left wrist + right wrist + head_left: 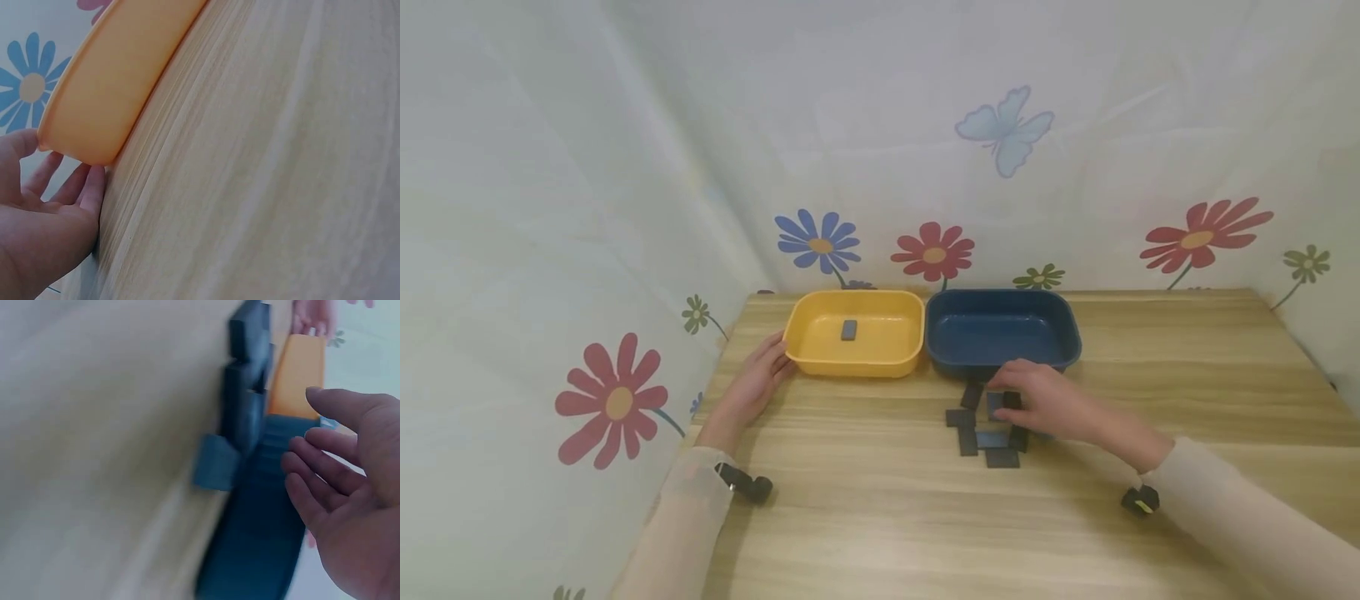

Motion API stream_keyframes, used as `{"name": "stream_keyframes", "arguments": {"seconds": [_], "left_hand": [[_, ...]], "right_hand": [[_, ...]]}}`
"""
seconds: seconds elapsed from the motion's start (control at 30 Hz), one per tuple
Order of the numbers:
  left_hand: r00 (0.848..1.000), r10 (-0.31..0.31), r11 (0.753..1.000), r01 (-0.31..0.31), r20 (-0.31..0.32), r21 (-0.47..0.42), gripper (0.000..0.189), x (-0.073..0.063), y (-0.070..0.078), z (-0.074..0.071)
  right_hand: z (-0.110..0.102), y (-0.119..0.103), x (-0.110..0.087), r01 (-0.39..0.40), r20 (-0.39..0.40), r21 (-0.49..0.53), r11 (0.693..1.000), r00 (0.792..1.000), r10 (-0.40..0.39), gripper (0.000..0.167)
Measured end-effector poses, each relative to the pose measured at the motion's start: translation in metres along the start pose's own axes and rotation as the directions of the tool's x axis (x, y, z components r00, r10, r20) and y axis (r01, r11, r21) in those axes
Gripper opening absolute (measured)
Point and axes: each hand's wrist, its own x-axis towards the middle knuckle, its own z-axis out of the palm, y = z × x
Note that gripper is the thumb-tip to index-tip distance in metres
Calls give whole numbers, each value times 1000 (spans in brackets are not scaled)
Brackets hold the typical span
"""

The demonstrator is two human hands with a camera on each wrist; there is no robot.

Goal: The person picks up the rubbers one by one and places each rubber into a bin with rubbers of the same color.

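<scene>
My left hand (pixel 758 385) rests against the left end of a yellow tray (pixel 857 368). In the left wrist view its thumb touches the rim and its fingertips lie along the outer wall. A small grey-blue rectangular block (pixel 849 330) lies inside that tray. My right hand (pixel 1048 404) hovers over a loose group of dark rectangular blocks (pixel 991 439), some blackish, some bluish, on the table. In the right wrist view the fingers (pixel 319 465) are loosely bent, thumb apart, nothing between them. Part of the group is hidden beneath this hand.
A dark blue tray (pixel 1000 333) stands right beside the yellow one, directly behind the loose blocks. Both are near the back edge of the wood-grain table (pixel 865 517). A flower-printed curtain (pixel 865 125) hangs behind and to the left.
</scene>
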Motion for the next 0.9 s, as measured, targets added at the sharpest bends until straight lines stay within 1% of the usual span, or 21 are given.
{"name": "stream_keyframes", "arguments": {"seconds": [0.13, 0.23, 0.4, 0.57, 0.67, 0.9], "left_hand": [[1000, 4, 1000, -4, -1, -1, 55, 1, 2, 2], [1000, 4, 1000, -4, -4, -6, 56, -1, 4, 3], [1000, 0, 1000, 0, -11, -8, 55, -4, 4, 3], [1000, 7, 1000, -7, -3, -17, 56, -3, 4, 2], [1000, 8, 1000, -8, -1, -27, 55, -1, 3, 1], [1000, 2, 1000, -2, -7, -18, 57, -2, 2, 0]], "right_hand": [[10, 7, -9, -25, -10, -22, 999, 1000, 24, 38], [14, 9, -11, -17, -24, -40, 999, 1000, 16, 39], [21, 11, -11, -3, -22, -64, 998, 1000, 1, 41], [26, 12, -11, 3, -31, -97, 995, 999, -6, 40], [27, 13, -10, -2, -25, -110, 994, 1000, -1, 39], [28, 13, -8, -15, -7, -135, 991, 1000, 14, 37]]}}
